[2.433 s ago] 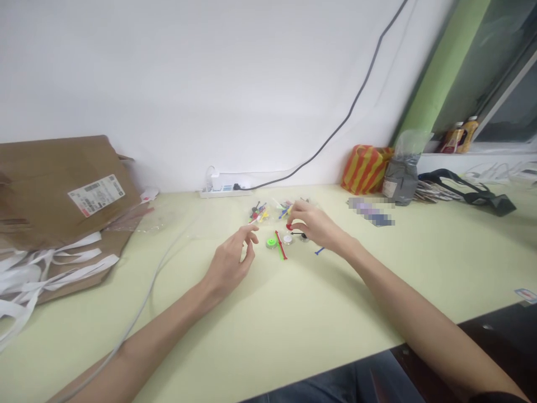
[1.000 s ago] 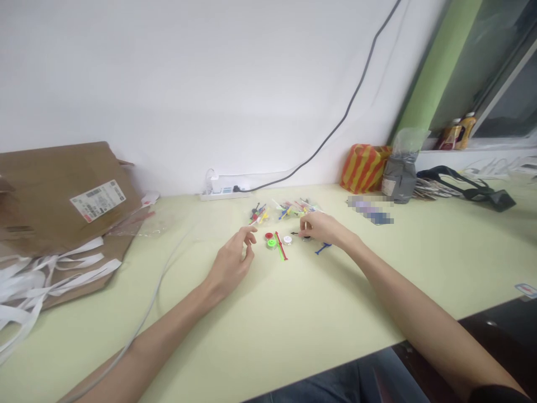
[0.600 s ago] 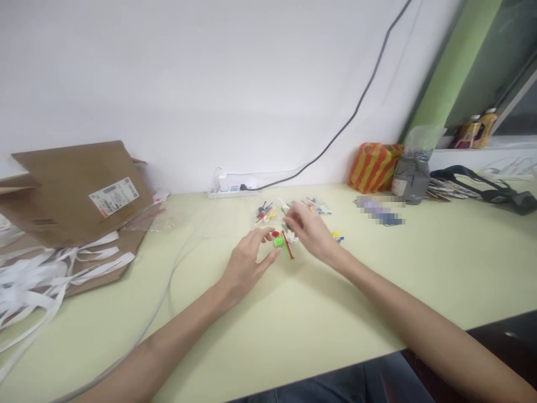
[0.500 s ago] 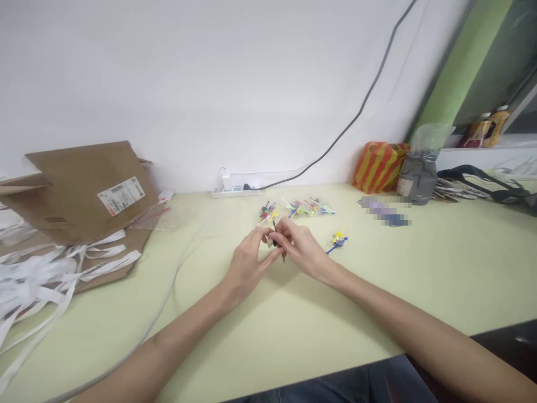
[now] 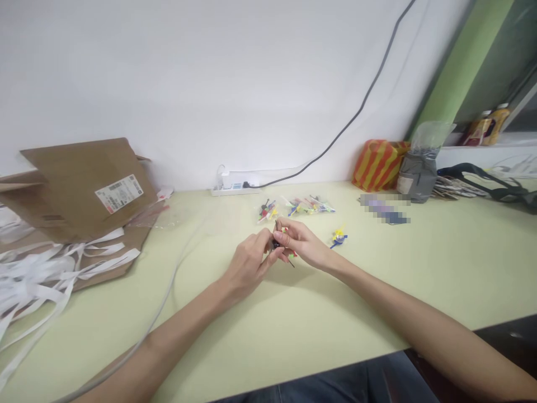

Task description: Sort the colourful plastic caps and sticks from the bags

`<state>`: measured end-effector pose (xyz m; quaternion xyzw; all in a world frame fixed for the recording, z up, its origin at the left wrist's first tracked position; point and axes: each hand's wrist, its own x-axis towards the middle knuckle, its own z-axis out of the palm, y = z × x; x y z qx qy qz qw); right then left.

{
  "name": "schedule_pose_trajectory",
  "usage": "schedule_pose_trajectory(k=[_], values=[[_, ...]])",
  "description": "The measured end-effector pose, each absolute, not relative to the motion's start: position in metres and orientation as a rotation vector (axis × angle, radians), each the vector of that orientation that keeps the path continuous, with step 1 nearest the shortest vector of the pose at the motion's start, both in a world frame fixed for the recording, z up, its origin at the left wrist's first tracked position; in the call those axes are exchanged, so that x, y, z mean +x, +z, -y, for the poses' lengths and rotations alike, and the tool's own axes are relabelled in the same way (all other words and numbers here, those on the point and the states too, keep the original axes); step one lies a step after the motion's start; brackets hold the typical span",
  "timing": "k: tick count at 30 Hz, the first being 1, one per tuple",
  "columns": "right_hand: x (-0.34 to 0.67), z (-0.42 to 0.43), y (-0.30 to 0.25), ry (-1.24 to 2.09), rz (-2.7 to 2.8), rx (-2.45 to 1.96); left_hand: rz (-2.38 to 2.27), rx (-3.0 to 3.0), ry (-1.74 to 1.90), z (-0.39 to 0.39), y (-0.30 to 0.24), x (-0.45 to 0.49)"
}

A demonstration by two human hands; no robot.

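Between left hand (image 5: 248, 267) and right hand (image 5: 302, 243), a thin black stick (image 5: 290, 261) (partly hidden).

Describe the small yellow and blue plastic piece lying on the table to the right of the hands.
The small plastic piece lies on the pale green table top, to the right of the person's right hand and apart from it. A bright yellow, petal-like cluster sits at its upper end, and a thin blue stem runs down and to the left. It looks like moulded plastic. Only the table touches it. It is too small to make out finer detail.
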<state>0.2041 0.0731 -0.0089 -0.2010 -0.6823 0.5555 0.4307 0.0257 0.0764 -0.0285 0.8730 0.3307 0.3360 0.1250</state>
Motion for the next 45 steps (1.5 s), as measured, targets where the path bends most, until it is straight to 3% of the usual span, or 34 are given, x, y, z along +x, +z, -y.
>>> schedule_pose_trajectory(k=[8,17,22,30,45], values=[[0.213,-0.083,-0.016,1.38,1.534,-0.537,-0.949,2.392,1.223,-0.078,-0.031,0.021],[0.242,-0.121,-0.029,0.84,1.5,-1.131,-1.076,2.376,1.209,-0.087,-0.03,0.011],[0.236,-0.128,-0.042,0.774,1.667,-1.287,-1.104,2.423,1.142,-0.088,-0.03,0.016],[0.232,-0.132,-0.046,0.253,1.953,-1.497,-1.134,2.415,1.12,-0.09,-0.03,0.015],[0.241,-0.135,-0.046,0.298,1.983,-1.404,-1.147,2.434,1.103,-0.091,-0.03,0.014]])
